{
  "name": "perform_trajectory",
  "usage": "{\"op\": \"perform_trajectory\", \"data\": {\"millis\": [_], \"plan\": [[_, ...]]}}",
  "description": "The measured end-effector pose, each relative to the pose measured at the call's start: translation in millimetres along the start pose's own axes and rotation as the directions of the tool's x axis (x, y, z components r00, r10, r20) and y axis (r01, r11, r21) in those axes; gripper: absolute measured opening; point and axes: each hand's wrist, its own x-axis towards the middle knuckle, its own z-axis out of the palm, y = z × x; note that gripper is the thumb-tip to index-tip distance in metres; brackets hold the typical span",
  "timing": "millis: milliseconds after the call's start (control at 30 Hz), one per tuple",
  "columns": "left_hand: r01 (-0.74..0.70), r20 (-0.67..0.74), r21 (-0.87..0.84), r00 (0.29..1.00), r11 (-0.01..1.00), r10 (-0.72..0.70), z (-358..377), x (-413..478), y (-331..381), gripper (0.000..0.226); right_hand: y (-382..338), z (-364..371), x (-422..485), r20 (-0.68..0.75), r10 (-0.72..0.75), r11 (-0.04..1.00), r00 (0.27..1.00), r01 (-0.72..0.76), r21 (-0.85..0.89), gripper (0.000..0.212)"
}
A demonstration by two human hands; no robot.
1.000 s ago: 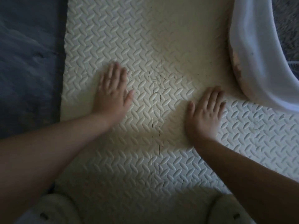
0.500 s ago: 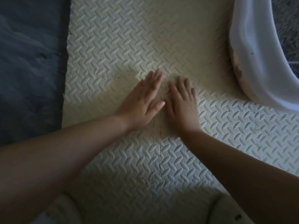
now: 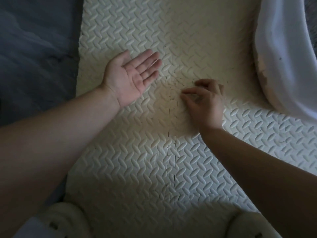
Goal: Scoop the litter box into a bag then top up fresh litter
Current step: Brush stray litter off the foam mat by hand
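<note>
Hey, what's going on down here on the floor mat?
A person leans over a cream foam mat. The left hand lies open, palm up, holding nothing. The right hand has its fingertips pinched together on the mat, seemingly picking at specks; anything between them is too small to see. The white litter box sits at the upper right, untouched.

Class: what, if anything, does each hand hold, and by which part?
Left hand: palm up, holding nothing. Right hand: fingers pinched together over the foam mat; whether they hold anything cannot be told.
</note>
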Motion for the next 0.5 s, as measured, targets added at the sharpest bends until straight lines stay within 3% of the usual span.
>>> {"op": "perform_trajectory", "data": {"millis": [167,300,400,500], "plan": [[0.079,0.112,-0.251,0.992,0.965,-0.052,-8,6,-22,0.063,-3,4,-2,0.023,-0.025,0.998,0.999,0.026,-0.062,0.017],[0.106,0.176,-0.297,0.983,0.949,-0.054,-7,8,-36,0.066,-7,8,-3,0.056,-0.05,0.99,0.997,0.057,-0.128,0.021],[0.041,0.182,-0.396,0.983,0.917,0.035,-3,13,-36,0.066,-22,6,-8,-0.067,-0.031,0.999,0.997,0.029,-0.034,0.019],[0.016,0.204,-0.428,0.976,0.904,0.08,9,15,-44,0.065,-53,7,-14,-0.134,-0.13,0.984,0.982,0.145,0.105,0.011]]}}
